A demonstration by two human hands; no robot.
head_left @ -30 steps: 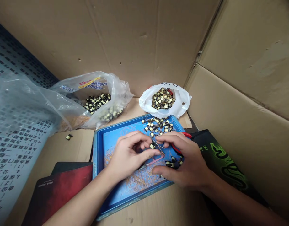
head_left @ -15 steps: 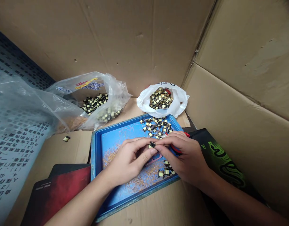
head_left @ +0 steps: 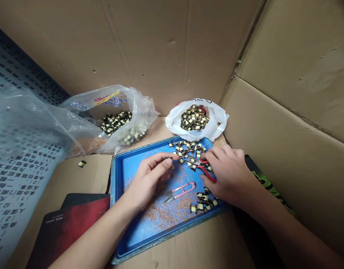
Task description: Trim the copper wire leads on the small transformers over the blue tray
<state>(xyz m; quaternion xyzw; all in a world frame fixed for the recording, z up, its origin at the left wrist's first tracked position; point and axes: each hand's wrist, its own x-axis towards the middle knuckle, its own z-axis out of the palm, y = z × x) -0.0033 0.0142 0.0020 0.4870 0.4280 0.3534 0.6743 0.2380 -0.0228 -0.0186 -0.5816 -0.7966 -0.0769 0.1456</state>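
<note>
The left hand [head_left: 148, 179] had its fingers pinched on 1 component [head_left: 169, 159] over the blue tray [head_left: 126, 166]. The right hand [head_left: 230, 175] lay on the red cutters [head_left: 209, 175] by the loose pile [head_left: 187, 149] at the tray's 12 o'clock, grip impossible to tell. A slack pinch could lose the part in the wire trimmings [head_left: 166, 215]. The white bag [head_left: 217, 126] at 1 o'clock and the clear bag [head_left: 140, 108] at 10 o'clock held more.

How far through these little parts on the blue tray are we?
Looks done: a small group of parts lies at the near right of the blue tray, beside wire clippings. In hand: the left hand pinches at the edge of the far pile; the right hand rests on the red-handled cutters. Left: likely most, since the far pile is bigger.
</note>
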